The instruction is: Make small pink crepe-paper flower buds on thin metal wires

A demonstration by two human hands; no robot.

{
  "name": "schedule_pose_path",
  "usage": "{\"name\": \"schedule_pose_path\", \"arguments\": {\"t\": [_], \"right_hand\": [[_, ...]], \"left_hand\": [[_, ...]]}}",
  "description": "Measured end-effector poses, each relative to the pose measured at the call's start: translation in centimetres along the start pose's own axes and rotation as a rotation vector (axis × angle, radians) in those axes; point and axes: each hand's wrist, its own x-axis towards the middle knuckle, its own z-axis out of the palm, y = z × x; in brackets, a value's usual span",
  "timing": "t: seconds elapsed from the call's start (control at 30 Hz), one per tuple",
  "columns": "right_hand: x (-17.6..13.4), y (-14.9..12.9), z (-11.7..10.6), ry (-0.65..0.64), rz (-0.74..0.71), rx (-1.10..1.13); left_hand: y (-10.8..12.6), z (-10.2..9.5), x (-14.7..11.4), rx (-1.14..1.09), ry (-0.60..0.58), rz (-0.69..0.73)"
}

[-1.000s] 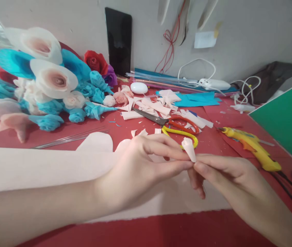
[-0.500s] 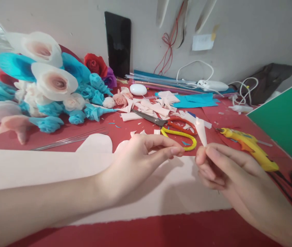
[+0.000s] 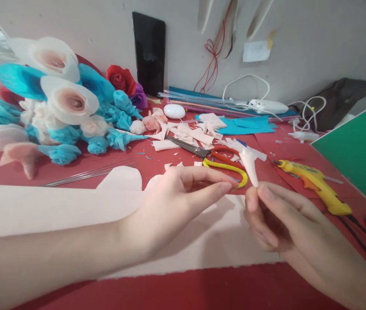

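Observation:
My right hand (image 3: 283, 219) pinches the narrow base of a small pale pink crepe-paper flower bud (image 3: 249, 165) between thumb and fingers. The bud points up and flares at its top. To its left, my left hand (image 3: 189, 193) is closed, thumb and forefinger tips brought together; whether anything small is between them is hidden. Behind those fingertips lie scissors (image 3: 199, 150) with one red and one yellow handle. Under both hands stretches a long pale pink paper sheet (image 3: 57, 211). Rounded pale petal pieces (image 3: 120, 178) lie at the sheet's far edge.
Finished paper flowers (image 3: 73, 101) are heaped at the left. Thin wires (image 3: 86, 173) lie before them. Paper scraps (image 3: 199, 131) are scattered mid-table. A yellow glue gun (image 3: 315, 183) lies right, beside a green board (image 3: 360, 155). A black phone (image 3: 150, 54) leans on the wall.
The bud in my right hand has tilted slightly, showing more of its flared top. My left hand's fingertips have moved slightly right, closer to the bud.

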Motion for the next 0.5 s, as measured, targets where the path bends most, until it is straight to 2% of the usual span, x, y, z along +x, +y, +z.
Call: {"name": "schedule_pose_path", "arguments": {"t": [0.2, 0.37, 0.5], "right_hand": [[-0.08, -0.04, 0.56, 0.015, -0.051, -0.119], [-0.23, -0.08, 0.6, 0.002, -0.1, -0.205], [-0.22, -0.1, 0.43, -0.012, -0.108, -0.24]], "left_hand": [[0.25, 0.36, -0.55, -0.032, -0.067, 0.033], [0.39, 0.42, -0.58, -0.149, -0.123, 0.053], [0.22, 0.45, -0.67, -0.14, -0.118, 0.054]]}}
